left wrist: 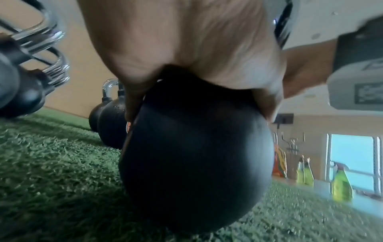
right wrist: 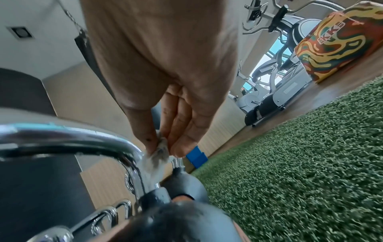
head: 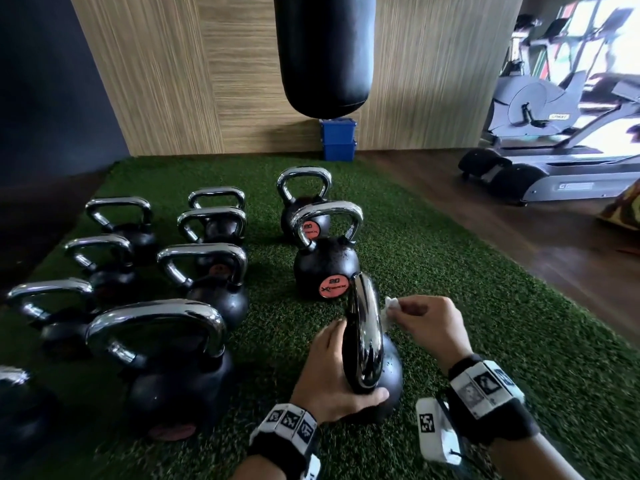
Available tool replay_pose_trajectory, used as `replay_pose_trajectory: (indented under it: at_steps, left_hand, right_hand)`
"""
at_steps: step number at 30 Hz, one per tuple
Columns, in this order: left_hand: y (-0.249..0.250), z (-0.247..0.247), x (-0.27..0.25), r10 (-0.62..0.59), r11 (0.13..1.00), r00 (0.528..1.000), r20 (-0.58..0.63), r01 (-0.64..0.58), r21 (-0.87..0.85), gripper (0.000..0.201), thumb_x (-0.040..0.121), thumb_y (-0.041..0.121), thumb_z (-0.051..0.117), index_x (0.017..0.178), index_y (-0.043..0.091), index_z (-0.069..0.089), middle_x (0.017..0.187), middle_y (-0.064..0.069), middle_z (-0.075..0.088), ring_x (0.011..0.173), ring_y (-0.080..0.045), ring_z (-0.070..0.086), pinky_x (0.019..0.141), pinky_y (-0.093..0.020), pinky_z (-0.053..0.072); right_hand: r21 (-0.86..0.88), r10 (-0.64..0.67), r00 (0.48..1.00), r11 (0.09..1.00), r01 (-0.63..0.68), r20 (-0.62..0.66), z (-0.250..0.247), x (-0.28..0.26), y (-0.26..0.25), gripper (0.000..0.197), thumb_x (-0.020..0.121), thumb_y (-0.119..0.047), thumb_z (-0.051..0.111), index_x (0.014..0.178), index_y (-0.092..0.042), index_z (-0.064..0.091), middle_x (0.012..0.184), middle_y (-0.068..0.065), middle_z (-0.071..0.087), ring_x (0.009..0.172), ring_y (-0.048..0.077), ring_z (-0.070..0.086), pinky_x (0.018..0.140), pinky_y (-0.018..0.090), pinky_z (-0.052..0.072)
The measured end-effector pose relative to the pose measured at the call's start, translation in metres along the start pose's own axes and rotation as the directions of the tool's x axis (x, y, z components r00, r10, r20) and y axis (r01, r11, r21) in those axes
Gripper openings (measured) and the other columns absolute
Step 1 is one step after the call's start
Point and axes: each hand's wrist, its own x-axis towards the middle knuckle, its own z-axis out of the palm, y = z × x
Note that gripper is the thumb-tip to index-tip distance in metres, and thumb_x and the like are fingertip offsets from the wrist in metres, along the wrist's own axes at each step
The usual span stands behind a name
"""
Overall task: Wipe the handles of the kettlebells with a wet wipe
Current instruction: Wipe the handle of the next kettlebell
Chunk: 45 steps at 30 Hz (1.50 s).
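Your left hand (head: 332, 372) rests on the black ball of the nearest kettlebell (head: 388, 375), palm on its left shoulder, thumb laid across the front below the handle and fingers curved round the far side; in the left wrist view the palm (left wrist: 186, 49) sits on top of the ball (left wrist: 196, 147), so this grip cups the weight rather than pinching it. The kettlebell stands on the green turf (head: 485, 306) with its chrome handle (head: 363, 334) edge-on to you, rising just beside that hand on its right.

Your right hand (head: 422, 327) is on the other side of the handle, fingers pressed together against the thumb and pinching a crumpled white wet wipe (head: 391, 304). The right wrist view shows the wipe (right wrist: 157, 157) hanging from the fingertips (right wrist: 180, 147) and touching the outer curve of the handle (right wrist: 82, 140) near where it bends down toward the ball.

Just beyond the wipe stands a second kettlebell (head: 325, 265) with a red 20 label, and another one (head: 304, 202) behind it. To the left of your left hand more kettlebells (head: 166, 341) stand in rows on the turf, all upright. A black punching bag (head: 325, 53) hangs further ahead, with blue boxes (head: 339, 140) on the floor under it against the wood wall
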Motion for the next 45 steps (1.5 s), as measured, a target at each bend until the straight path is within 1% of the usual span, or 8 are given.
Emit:
replay_pose_trajectory:
  at_steps: [9,13,18,21,26,33,37,45]
  left_hand:
    - [-0.015,-0.037,0.022,0.210,0.977,0.950,0.232,-0.210,-0.023,0.118,0.055,0.059,0.094,0.152,0.029,0.034,0.141,0.034,0.032,0.129,0.013,0.030,0.116,-0.012,0.019]
    - [-0.014,-0.038,0.023,0.176,0.983,0.947,0.267,-0.183,-0.001,0.124,0.056,0.056,0.095,0.157,0.027,0.029,0.150,0.014,0.034,0.134,-0.001,0.028,0.123,-0.029,0.022]
    - [-0.013,-0.036,0.021,0.172,0.979,0.962,0.214,-0.143,-0.143,0.116,0.052,0.045,0.101,0.145,0.027,0.035,0.144,0.003,0.049,0.135,-0.018,0.048,0.117,-0.046,0.038]
    - [-0.014,-0.034,0.020,0.177,0.979,0.964,0.199,-0.151,-0.141,0.118,0.051,0.049,0.100,0.146,0.030,0.033,0.143,0.004,0.049,0.134,-0.019,0.049,0.117,-0.047,0.038]
    - [-0.015,-0.035,0.020,0.157,0.974,0.961,0.225,-0.114,-0.195,0.117,0.053,0.043,0.102,0.147,0.027,0.034,0.147,0.002,0.048,0.138,-0.019,0.047,0.118,-0.048,0.037]
    - [-0.014,-0.037,0.016,0.131,0.985,0.957,0.258,-0.097,-0.140,0.125,0.058,0.049,0.098,0.156,0.027,0.023,0.156,0.008,0.036,0.147,-0.014,0.035,0.124,-0.047,0.028]
    - [-0.015,-0.035,0.016,0.126,0.986,0.954,0.272,-0.089,-0.144,0.125,0.059,0.048,0.098,0.156,0.025,0.023,0.157,0.005,0.035,0.148,-0.016,0.034,0.124,-0.048,0.028]
    - [-0.011,-0.038,0.016,0.212,0.969,0.949,0.234,-0.172,-0.180,0.123,0.059,0.047,0.097,0.155,0.038,0.021,0.154,0.016,0.037,0.145,-0.008,0.037,0.123,-0.039,0.031]
  right_hand:
    - [-0.087,0.075,0.997,0.993,-0.075,0.001,0.036,0.012,0.019,0.017,0.079,-0.043,0.081,0.090,-0.030,0.080,0.069,-0.021,0.071,0.067,-0.004,0.069,0.064,0.018,0.058]
    - [-0.042,0.108,0.994,0.993,-0.108,-0.003,0.042,0.015,0.020,0.016,0.076,-0.037,0.085,0.088,-0.028,0.080,0.066,-0.021,0.070,0.066,-0.005,0.068,0.062,0.013,0.055]
    - [0.095,0.033,0.998,0.995,-0.028,-0.048,0.044,0.025,0.005,0.012,0.080,-0.017,0.081,0.084,-0.028,0.078,0.081,-0.006,0.078,0.076,0.010,0.074,0.078,0.034,0.062]
    - [0.066,-0.013,0.994,0.998,0.020,-0.112,0.044,0.022,0.007,0.023,0.078,-0.020,0.084,0.076,-0.040,0.073,0.076,-0.017,0.075,0.074,0.001,0.072,0.077,0.025,0.061]
    - [0.115,-0.099,0.995,0.988,0.102,-0.034,0.036,0.025,-0.002,0.005,0.086,-0.014,0.075,0.082,-0.015,0.078,0.080,0.002,0.076,0.078,0.024,0.073,0.079,0.047,0.060]
    - [-0.137,-0.628,0.749,0.778,0.613,-0.211,0.020,-0.009,-0.022,0.016,0.083,-0.006,0.078,0.098,-0.009,0.079,0.085,-0.004,0.074,0.069,0.000,0.067,0.066,0.009,0.055]
    - [-0.154,-0.658,0.743,0.752,0.640,-0.125,0.008,-0.007,-0.029,0.019,0.082,0.000,0.078,0.100,-0.007,0.078,0.088,-0.003,0.074,0.072,-0.010,0.062,0.070,0.001,0.049]
    - [-0.120,-0.685,0.728,0.724,0.679,-0.018,0.009,-0.052,-0.036,0.013,0.091,-0.008,0.073,0.102,-0.010,0.079,0.085,-0.007,0.067,0.069,-0.002,0.060,0.065,0.005,0.047]
